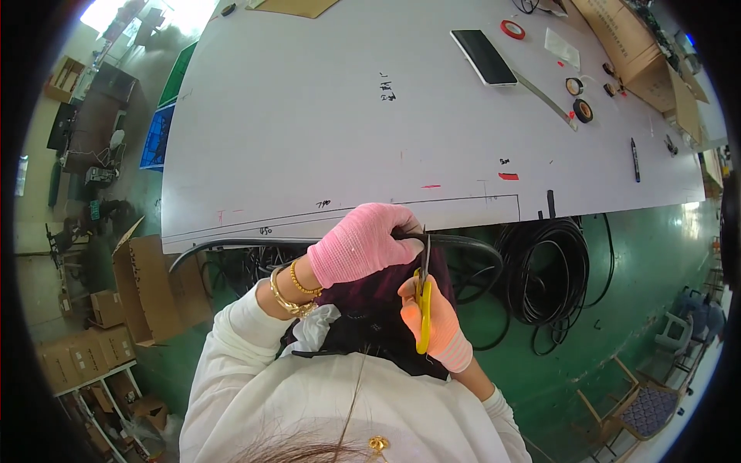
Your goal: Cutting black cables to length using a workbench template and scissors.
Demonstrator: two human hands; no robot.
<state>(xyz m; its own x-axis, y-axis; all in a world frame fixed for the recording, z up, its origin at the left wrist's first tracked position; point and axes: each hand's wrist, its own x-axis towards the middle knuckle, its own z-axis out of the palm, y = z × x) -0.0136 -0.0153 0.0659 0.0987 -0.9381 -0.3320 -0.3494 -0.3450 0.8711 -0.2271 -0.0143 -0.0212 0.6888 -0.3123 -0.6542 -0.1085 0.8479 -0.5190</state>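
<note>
Nearest, the right hand (440, 328) in an orange knit glove is closed round yellow-handled metal scissors (423, 297), blades up at the smooth black rubber cable (463, 244). Just beyond, the pink-gloved left hand (359, 245) clamps that cable; a clean cut probably needs it taut and square to the blades. Farther off lie glossy black cable coils (552, 270) and the flat white table (309, 116).

The person wears a cream-white long-sleeved top, loose at the shoulders, with ribbed cuffs at both wrists. Over its front hangs a dark garment, black with a purplish sheen, and a pale grey-white cloth bunches near the left wrist. The left hand (361, 245) is covered by a pink knitted glove; the right hand (438, 324) wears an orange-pink one with a striped, lighter cuff. Several gold bangles and a beaded gold bracelet circle the left wrist. Strands of brown hair show at the lower edge.
</note>
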